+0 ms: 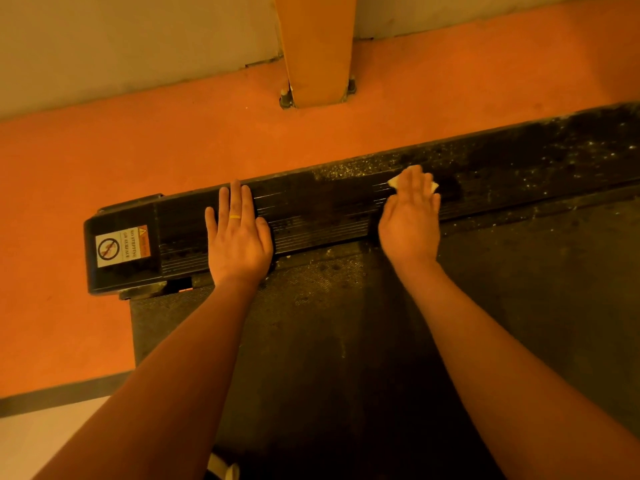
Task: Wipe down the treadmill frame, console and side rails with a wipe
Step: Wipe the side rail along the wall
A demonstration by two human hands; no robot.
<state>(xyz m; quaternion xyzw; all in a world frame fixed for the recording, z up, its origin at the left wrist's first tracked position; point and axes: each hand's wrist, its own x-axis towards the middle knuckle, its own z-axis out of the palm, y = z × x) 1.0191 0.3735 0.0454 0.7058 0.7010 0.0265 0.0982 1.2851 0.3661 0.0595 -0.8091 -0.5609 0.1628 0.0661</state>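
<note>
A black ribbed treadmill side rail (322,209) runs from lower left to upper right, with the dark belt (346,341) below it. My left hand (239,237) rests flat on the rail with straight fingers and a yellow ring. My right hand (412,216) presses a small white wipe (433,186) flat against the rail; only the wipe's corners show past my fingers. To the right of the wipe the rail is speckled with pale dust.
A black end cap (121,251) with a "no stepping" warning sticker closes the rail's left end. Orange floor (138,150) lies beyond the rail, with a pillar base (317,81) bolted to it near a pale wall.
</note>
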